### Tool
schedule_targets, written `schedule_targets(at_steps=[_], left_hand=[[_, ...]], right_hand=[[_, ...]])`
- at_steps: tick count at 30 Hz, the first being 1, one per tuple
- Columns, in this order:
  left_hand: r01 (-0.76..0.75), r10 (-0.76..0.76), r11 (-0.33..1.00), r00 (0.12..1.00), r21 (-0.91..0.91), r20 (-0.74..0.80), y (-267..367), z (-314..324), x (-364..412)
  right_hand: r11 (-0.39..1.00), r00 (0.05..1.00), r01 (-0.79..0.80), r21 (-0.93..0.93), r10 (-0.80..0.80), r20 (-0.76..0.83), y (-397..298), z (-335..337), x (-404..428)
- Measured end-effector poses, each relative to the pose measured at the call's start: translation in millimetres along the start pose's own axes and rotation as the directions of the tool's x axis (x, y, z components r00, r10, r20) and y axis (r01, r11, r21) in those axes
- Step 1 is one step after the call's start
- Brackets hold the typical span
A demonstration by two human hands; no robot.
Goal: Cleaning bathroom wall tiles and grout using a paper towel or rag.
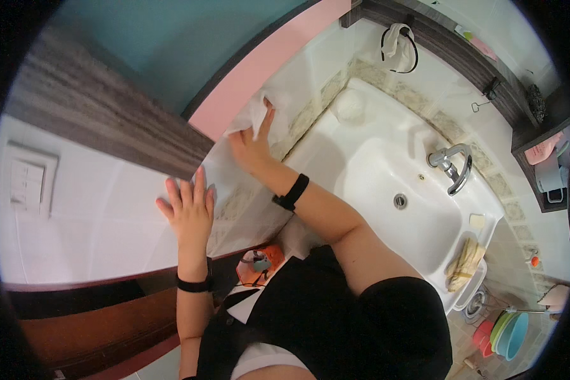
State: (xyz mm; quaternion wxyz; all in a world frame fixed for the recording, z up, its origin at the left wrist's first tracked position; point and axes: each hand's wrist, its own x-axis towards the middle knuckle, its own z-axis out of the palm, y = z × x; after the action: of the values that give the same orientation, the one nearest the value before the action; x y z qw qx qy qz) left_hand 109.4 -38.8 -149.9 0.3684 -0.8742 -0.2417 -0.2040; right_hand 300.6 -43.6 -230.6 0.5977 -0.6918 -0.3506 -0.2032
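Observation:
My right hand (251, 147) presses a thin white cloth or tissue (257, 114) against the white wall tiles (308, 71), just under a pink strip (266, 61) and left of the washbasin. With fingers spread and nothing held, my left hand (187, 204) rests its fingertips on the wall corner, by the lower end of a dark wood-grain trim (123, 114). Both wrists wear black bands. The white ceramic washbasin (361, 156) has a chrome faucet (451, 164).
A yellowish cloth (465, 263) and a bar of soap (477, 221) lie on the basin's rim. A light switch (28, 183) is at far left. An orange bag (259, 266) sits below. Coloured plastic basins (515, 335) stand at lower right, and a dark shelf (494, 78) runs above the basin.

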Motion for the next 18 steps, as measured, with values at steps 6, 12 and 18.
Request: schedule_targets(at_steps=[6, 12, 18], left_hand=[[-0.005, 0.007, 0.999, 0.999, 0.054, -0.037, 2, 6, 1], [0.001, 0.009, 0.989, 0.998, 0.148, -0.063, 5, 14, -3], [-0.020, 0.026, 0.992, 0.999, 0.127, -0.046, 4, 9, 3]], right_hand=[[0.793, 0.762, -0.603, 0.089, 0.605, -0.230, 133, -32, 185], [0.878, 0.833, -0.478, 0.025, 0.462, -0.305, 226, -62, 226], [0.772, 0.718, -0.517, 0.369, 0.626, -0.305, 205, -62, 210]])
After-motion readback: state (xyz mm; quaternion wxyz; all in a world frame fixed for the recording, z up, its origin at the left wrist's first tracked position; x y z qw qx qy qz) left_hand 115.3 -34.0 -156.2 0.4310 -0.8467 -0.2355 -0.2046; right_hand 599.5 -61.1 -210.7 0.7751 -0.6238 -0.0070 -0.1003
